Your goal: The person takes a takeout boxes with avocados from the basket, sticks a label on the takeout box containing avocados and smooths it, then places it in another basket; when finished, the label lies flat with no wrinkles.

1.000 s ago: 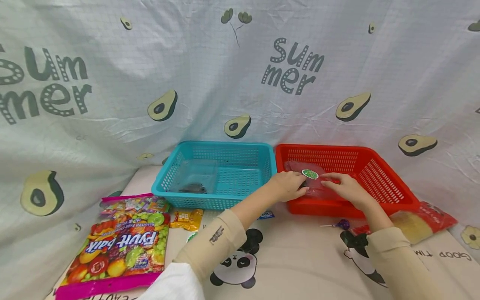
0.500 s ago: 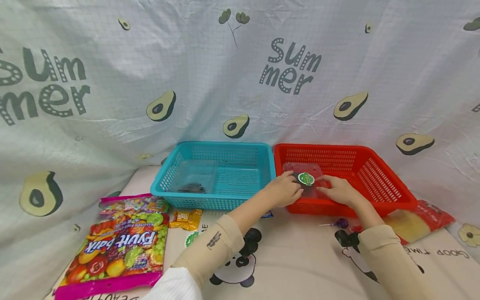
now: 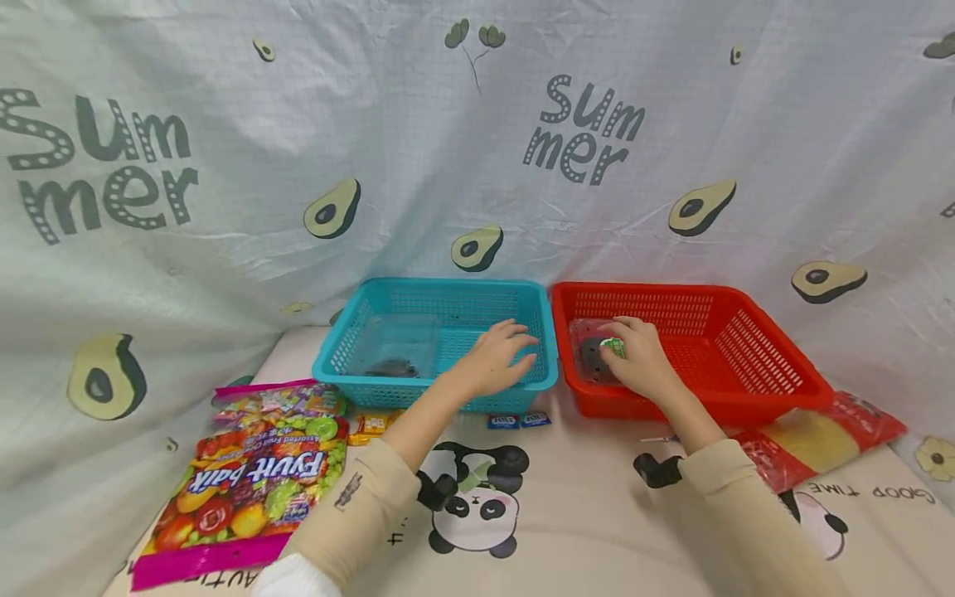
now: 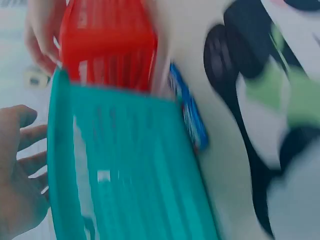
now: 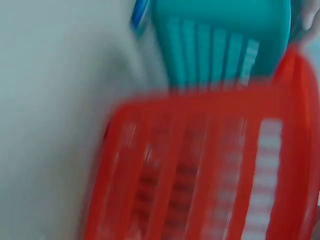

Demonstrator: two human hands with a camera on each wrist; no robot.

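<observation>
While the left hand spreads empty fingers, whether the right hand grips the clear package is unclear.

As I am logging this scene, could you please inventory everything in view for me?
Tablecloth: 1, pale with panda prints, underneath
Curtain: 1, whitish with avocado prints, behind
Teal basket: 1, teal, back middle
Red basket: 1, red, right of teal basket
Clear packages: 2, transparent with dark parts, one in each basket
Sticker: 1, green-white, on red basket's package
Fruit-print bag: 1, multicoloured, left
Yellow packet: at least 1, yellow-orange, before teal basket, partly hidden
Small packets: 2, blue-white, before teal basket
Thin stick: 1, white, before red basket
Printed bag: 1, red-yellow, right
Sleeves: 2, beige, one per arm
Left hand: 1, over teal basket, fingers spread
Right hand: 1, over red basket's package
</observation>
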